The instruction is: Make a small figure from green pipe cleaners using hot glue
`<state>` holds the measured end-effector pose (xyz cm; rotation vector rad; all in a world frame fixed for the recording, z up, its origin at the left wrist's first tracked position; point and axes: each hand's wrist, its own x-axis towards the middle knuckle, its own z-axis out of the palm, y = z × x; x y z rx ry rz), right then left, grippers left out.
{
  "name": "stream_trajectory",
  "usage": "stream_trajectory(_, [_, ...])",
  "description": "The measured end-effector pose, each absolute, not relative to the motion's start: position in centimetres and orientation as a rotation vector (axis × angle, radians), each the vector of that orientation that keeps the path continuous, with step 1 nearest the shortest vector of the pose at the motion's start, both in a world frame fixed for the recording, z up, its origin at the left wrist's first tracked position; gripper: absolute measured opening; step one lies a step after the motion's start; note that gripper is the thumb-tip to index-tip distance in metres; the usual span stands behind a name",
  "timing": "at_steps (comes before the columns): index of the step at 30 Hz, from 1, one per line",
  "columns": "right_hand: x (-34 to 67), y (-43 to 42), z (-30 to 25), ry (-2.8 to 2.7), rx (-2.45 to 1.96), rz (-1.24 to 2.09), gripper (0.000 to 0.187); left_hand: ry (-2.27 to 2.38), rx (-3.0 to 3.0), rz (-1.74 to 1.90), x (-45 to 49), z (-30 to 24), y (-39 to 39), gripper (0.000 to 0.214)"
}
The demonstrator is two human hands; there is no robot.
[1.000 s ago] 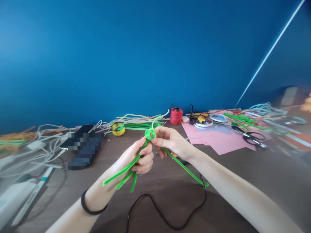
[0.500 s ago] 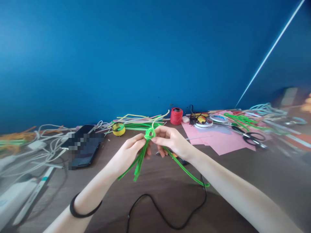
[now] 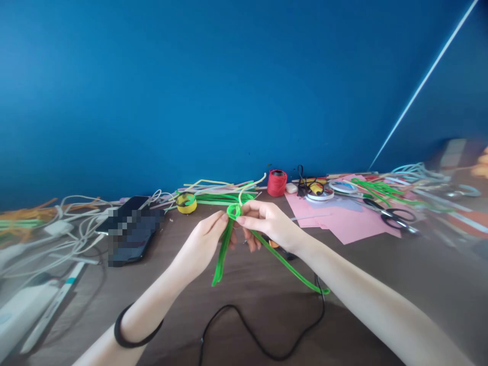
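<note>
Green pipe cleaners (image 3: pixel 222 254) are bent into a small loop at the top, held up over the middle of the table. My left hand (image 3: pixel 208 236) pinches them on the left side, just under the loop. On the other side, my right hand (image 3: pixel 269 223) is closed, with thumb and forefinger at the loop's right edge. Several green stems hang down between the hands, and another runs out to the lower right beneath my right hand. Some fingertips are hidden behind the stems. Both hands are close together at the loop.
A red spool (image 3: pixel 277 183) and a yellow tape roll (image 3: pixel 186 203) stand near the blue wall. Pink paper (image 3: pixel 354 221) and black scissors (image 3: pixel 396 217) lie at right. Phones (image 3: pixel 139 239) and white cables (image 3: pixel 82 223) lie at left; a black cord (image 3: pixel 263 345) curves in front.
The loop has tilted and looks flatter between my fingers. The hanging stems have drawn together, and the one that stuck out to the lower left no longer shows. My left hand has shifted slightly.
</note>
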<state>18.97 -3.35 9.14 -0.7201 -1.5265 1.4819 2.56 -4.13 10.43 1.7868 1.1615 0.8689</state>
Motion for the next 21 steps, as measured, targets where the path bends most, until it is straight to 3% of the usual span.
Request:
stream_trajectory(15, [18.63,-3.30,8.69,-1.518,-0.707,1.493,0.024,1.361,2.136,0.755,2.86,9.78,-4.62,0.022])
stream_trajectory(21, [18.87,-3.48,8.83,-1.531,-0.655,1.542,0.014,1.485,2.191,0.734,2.61,9.71,-4.00,0.015])
